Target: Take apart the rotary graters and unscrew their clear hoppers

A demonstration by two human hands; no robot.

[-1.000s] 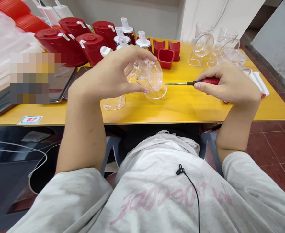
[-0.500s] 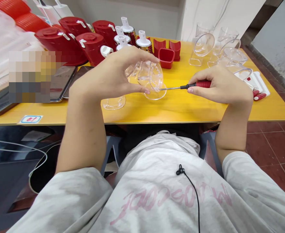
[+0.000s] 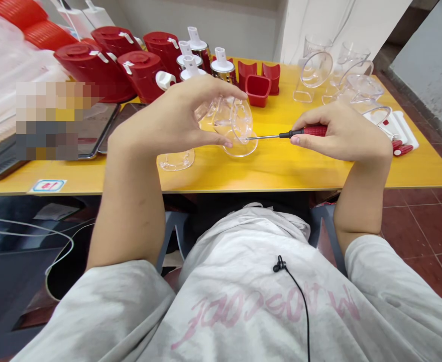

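Observation:
My left hand (image 3: 183, 115) grips a clear plastic part (image 3: 233, 120) with a round rim, thumb below and fingers above it. The part is tilted, its rim facing right. My right hand (image 3: 337, 129) is closed around the red and black handle of a screwdriver (image 3: 269, 136), which lies level and points left. Its tip meets the lower edge of the clear part's rim; whether a screw sits there is too small to tell. Beneath my left hand another clear plastic piece (image 3: 176, 160) rests on the yellow table (image 3: 281, 173).
Red appliance housings (image 3: 141, 70) and drums with white tops (image 3: 223, 64) stand at the back. Nearby are small red cups (image 3: 257, 90). Clear containers with handles (image 3: 317, 70) and white pieces with red grips (image 3: 404, 131) are at right. Phones (image 3: 98, 128) lie at left.
Almost nothing differs. The clear part and my left hand have shifted very slightly, while the screwdriver keeps its place at the rim.

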